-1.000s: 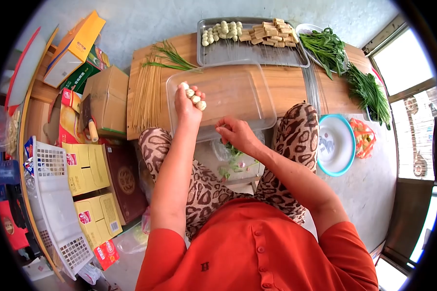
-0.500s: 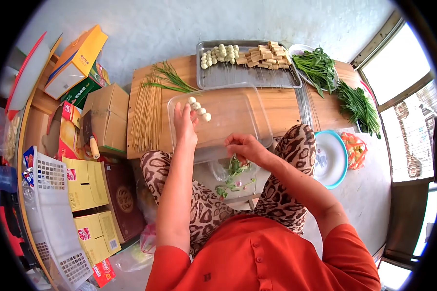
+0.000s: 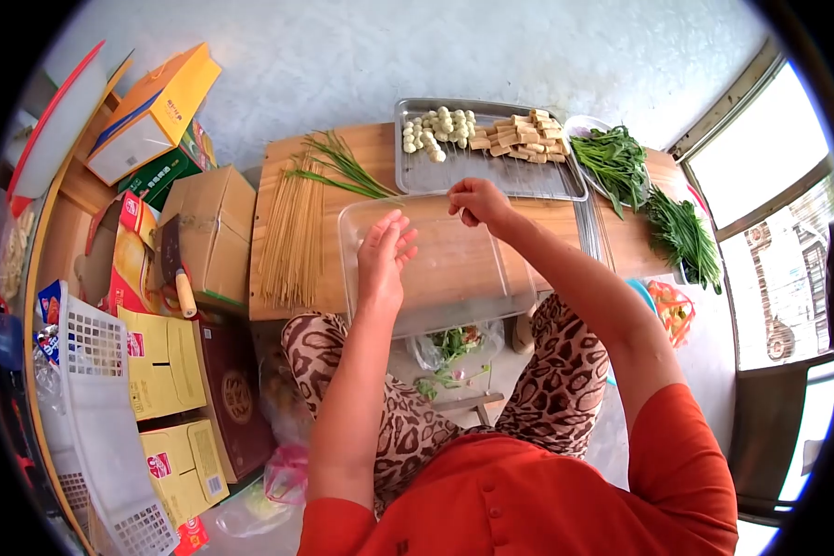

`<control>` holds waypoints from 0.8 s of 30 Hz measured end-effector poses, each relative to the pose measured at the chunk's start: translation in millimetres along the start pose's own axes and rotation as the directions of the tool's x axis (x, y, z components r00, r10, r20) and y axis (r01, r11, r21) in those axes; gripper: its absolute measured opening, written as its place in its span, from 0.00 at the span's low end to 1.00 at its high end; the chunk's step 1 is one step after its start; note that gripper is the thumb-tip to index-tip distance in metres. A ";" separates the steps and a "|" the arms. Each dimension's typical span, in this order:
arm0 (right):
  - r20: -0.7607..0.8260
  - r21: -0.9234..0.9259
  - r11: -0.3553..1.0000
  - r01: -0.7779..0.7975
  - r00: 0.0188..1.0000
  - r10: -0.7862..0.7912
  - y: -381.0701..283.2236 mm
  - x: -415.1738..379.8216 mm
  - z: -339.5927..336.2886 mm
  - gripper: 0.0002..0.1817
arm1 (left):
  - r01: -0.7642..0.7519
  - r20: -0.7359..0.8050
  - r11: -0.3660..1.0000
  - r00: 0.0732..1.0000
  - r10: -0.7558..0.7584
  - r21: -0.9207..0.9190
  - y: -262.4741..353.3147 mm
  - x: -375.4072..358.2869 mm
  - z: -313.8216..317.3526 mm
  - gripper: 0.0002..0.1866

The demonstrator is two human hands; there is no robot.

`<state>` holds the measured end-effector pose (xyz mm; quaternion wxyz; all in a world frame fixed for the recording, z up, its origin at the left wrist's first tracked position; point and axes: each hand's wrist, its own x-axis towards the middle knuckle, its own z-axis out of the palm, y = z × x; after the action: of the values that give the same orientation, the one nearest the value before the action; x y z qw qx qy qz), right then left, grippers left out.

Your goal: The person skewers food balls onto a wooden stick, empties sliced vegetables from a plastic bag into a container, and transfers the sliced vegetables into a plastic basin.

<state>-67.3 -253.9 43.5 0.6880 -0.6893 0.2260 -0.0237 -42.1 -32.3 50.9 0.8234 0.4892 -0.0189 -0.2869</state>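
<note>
My right hand (image 3: 477, 201) is closed in a pinch at the front edge of the metal tray (image 3: 491, 181). From its fingers a skewer of pale round balls (image 3: 434, 150) reaches over the tray, its balls beside the other skewered balls (image 3: 447, 124); the thin stick itself barely shows. Rolled beige pieces on skewers (image 3: 519, 139) lie to their right. My left hand (image 3: 386, 252) is raised over the clear plastic bin (image 3: 435, 324), fingers loosely apart and holding nothing.
Bare bamboo skewers (image 3: 290, 241) and green stalks (image 3: 343, 167) lie at the table's left. Leafy greens (image 3: 612, 162) and a green bundle (image 3: 681, 236) are at the right. A knife (image 3: 178, 269) stands by the cardboard box (image 3: 208, 227). Plant scraps (image 3: 454, 345) lie below.
My right hand has moved up and forward, carrying the skewer of balls from over the bin to the tray. My left hand has come away from the balls. The view has shifted slightly.
</note>
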 end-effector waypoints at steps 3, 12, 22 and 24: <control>-0.027 -0.039 0.999 0.012 1.000 -0.013 -4.4 41.4 -4.1 0.04 | 0.007 0.046 1.000 0.999 -0.008 0.018 4.1 0.0 2.6 0.16; -0.260 -0.270 0.954 0.129 0.944 -0.201 -14.1 64.5 -10.2 0.21 | 0.023 0.048 1.000 0.999 -0.024 0.019 5.8 6.2 8.4 0.13; -0.354 -0.106 0.988 0.114 0.924 -0.145 10.5 -91.9 -129.9 0.17 | 0.050 0.064 0.996 0.996 -0.055 0.075 -12.6 3.8 11.6 0.13; -0.444 -0.099 0.990 0.098 0.886 -0.132 32.0 -121.5 -176.7 0.17 | 0.059 0.074 0.994 0.995 -0.066 0.087 -16.5 4.9 11.7 0.13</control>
<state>-245.9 -376.3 55.9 0.5885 -0.7022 0.3383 -0.2147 -49.2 -50.0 42.2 0.7912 0.5126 -0.0473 -0.3300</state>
